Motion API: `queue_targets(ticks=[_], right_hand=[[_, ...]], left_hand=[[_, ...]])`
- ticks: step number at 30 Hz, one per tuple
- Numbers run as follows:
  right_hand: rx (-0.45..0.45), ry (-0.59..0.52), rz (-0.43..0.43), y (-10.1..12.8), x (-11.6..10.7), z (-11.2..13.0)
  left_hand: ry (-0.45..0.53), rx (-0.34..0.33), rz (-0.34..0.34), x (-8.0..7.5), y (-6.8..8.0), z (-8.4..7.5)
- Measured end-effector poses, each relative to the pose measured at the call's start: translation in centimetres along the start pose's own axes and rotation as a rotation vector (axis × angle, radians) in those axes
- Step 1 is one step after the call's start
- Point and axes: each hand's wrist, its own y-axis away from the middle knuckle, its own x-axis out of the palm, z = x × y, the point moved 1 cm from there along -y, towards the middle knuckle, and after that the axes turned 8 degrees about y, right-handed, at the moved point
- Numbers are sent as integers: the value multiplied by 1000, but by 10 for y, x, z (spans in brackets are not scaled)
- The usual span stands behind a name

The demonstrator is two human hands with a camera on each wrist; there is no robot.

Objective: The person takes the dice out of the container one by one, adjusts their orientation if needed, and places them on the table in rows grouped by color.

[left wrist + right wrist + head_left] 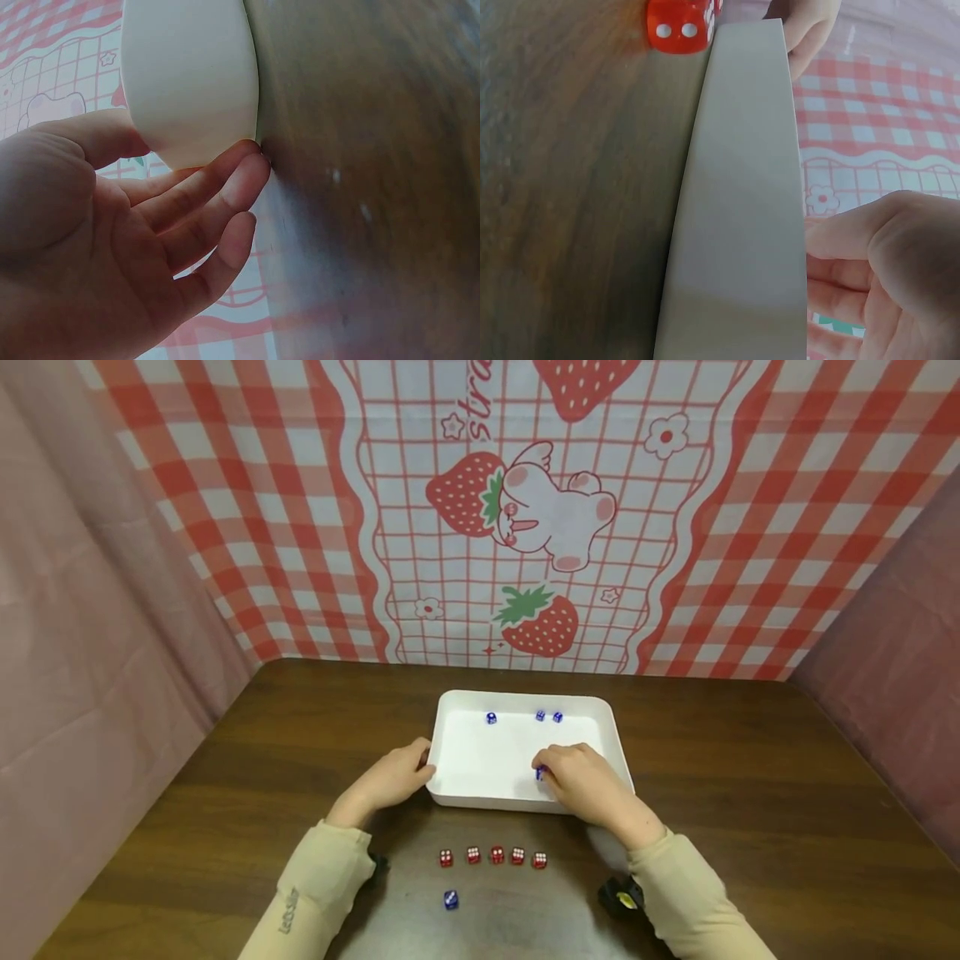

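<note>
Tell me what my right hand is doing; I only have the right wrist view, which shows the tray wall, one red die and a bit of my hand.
Observer: Your right hand is inside the white tray, its fingers closing on a blue die.
Operator: Any other blue dice in there?
Observer: Three, along the far wall: one to the left, two close together.
Operator: And the red ones?
Observer: Five red dice sit in a row on the table in front of the tray, with one more blue die nearer you.
Operator: My left hand?
Observer: Your left hand touches the tray's near left corner.
</note>
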Motion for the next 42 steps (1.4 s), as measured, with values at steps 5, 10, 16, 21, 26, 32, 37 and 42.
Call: queue_targets(ticks=[5,10,16,21,26,32,37,42], right_hand=[[-9,-2,-13,0,1,2],[-59,-1,-24,1,1,6],[-76,25,-52,1,-1,8],[-92,31,-62,1,-4,12],[-121,24,-61,1,-9,19],[-152,11,-56,2,-15,27],[-179,-4,-43,3,-21,33],[-220,-11,-51,3,-24,39]], left_hand=[[-1,-2,-3,0,0,1],[-2,-1,-4,1,0,1],[6,8,-5,0,0,0],[9,8,-3,0,0,0],[5,9,-1,0,1,1],[8,6,0,0,1,0],[7,12,3,0,1,-1],[4,8,10,-2,1,-2]])
